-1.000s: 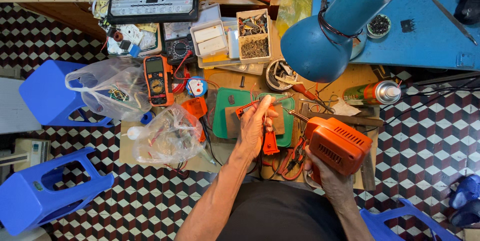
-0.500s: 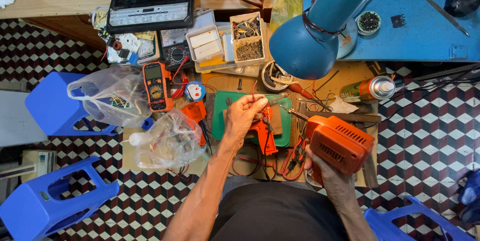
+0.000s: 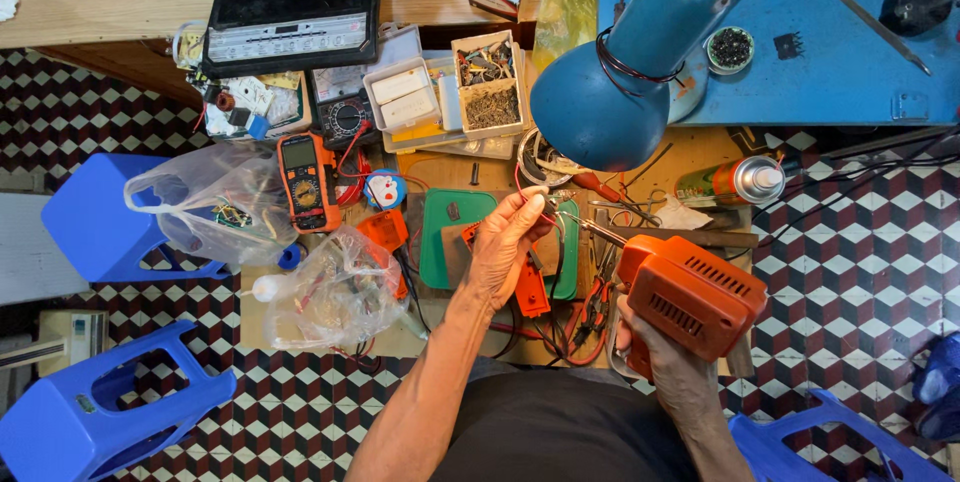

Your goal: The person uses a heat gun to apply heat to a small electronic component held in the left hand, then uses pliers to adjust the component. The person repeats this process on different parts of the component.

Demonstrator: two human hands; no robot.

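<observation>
Right hand (image 3: 668, 370) is closest, fingers wrapped tight round the grip of the orange soldering gun (image 3: 692, 294), its long tip angled up-left toward the left hand (image 3: 506, 242). That hand sits over the green mat (image 3: 447, 252), fingers pinched shut on thin wire (image 3: 548, 204) right by the tip. Blue lamp (image 3: 615, 92) beyond.

place: repair workshop | signs: multimeter (image 3: 303, 182), soldering gun (image 3: 690, 294), parts boxes (image 3: 487, 82)

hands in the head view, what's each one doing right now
Left hand: fingers pinched shut on a thin red wire above the green mat.
Right hand: closed around the grip of the orange soldering gun.
</observation>
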